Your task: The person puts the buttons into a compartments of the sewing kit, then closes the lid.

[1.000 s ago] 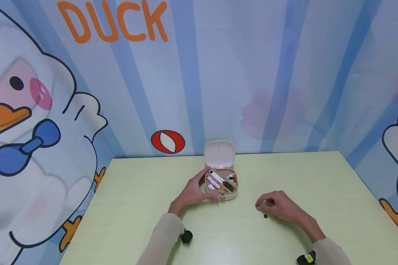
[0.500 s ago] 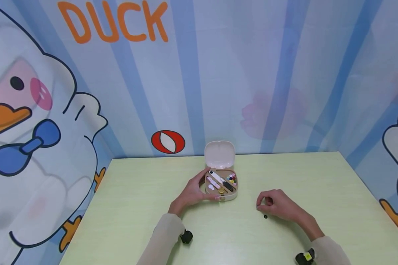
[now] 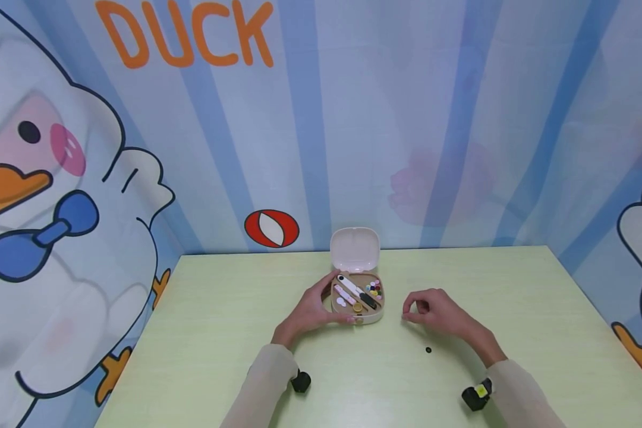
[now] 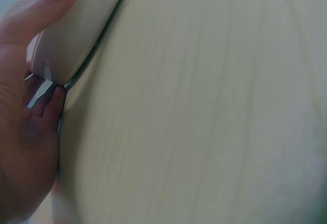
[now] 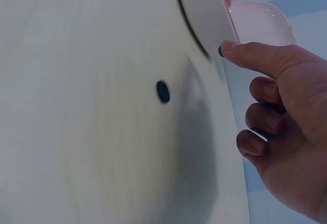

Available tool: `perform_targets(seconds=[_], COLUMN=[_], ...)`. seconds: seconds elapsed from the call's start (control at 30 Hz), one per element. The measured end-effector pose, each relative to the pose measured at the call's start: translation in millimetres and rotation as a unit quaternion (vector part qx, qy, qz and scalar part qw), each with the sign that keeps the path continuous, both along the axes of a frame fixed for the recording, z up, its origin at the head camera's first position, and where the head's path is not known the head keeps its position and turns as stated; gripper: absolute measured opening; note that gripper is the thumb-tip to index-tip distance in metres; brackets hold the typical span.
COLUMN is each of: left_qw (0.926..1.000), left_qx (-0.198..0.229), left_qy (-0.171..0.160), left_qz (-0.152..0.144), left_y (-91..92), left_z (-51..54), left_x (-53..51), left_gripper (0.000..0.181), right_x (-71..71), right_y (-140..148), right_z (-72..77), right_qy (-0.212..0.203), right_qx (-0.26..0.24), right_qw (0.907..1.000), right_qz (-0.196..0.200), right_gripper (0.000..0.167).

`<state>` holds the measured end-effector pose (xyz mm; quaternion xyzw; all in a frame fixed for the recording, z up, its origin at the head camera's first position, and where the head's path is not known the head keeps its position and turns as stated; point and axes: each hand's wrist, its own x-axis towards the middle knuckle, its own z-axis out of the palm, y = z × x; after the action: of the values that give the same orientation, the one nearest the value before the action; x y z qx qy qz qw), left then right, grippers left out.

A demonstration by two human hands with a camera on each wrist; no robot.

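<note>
My left hand (image 3: pixel 311 309) grips the left side of a small pale box (image 3: pixel 371 318), thumb along its front and fingers round the back left. The box's lid (image 3: pixel 355 249) stands raised. Inside lie a white-and-black tool (image 3: pixel 356 291), a pink stick-shaped item (image 3: pixel 344 294), a round gold piece (image 3: pixel 357 307) and several small coloured beads or buttons (image 3: pixel 373 289). Right of the box, above the table, my right hand (image 3: pixel 441 312) pinches a small dark button-like disc (image 5: pixel 221 51), mostly hidden by the thumb. A second dark disc (image 3: pixel 428 350) lies on the table below that hand.
The pale wooden table (image 3: pixel 235 297) ends at the back against a blue striped curtain (image 3: pixel 353 119) with duck drawings. Black wrist cameras sit under both sleeves, the left camera (image 3: pixel 301 382) and the right camera (image 3: pixel 476 398) close to the tabletop.
My right hand has risen off the table and moved left and away from me, nearer the box, with the small dark disc. The left hand and the box have stayed put.
</note>
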<state>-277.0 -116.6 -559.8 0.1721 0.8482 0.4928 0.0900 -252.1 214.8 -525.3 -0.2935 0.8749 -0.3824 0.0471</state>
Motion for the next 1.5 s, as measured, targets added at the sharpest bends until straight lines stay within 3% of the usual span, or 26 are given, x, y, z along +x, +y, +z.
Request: perform_targets(seconds=[0.67,0.9,1.5], left_qw=[1.0000,1.0000,1.0000], left_qx=[0.000,-0.002,-0.005], left_qy=[0.000,0.000,-0.001], left_qz=[-0.004,-0.002,-0.002], left_y=[1.3,1.3,-0.2], left_z=[0.7,1.4,1.6], left_x=[-0.9,-0.8,0.2], left_gripper=[0.115,0.116,0.115], right_x=[-44.6,-58.7,-66.7], right_y=[-51,-63,-78], right_z=[14.8,10.7,9.8], right_qy=[-0.036,-0.052,-0.072], right_qx=[-0.051,-0.041,-0.019], right_qw=[0.9979,0.9966,0.9925], right_qz=[-0.019,-0.049,-0.097], right_gripper=[0.006,0.005,0.005])
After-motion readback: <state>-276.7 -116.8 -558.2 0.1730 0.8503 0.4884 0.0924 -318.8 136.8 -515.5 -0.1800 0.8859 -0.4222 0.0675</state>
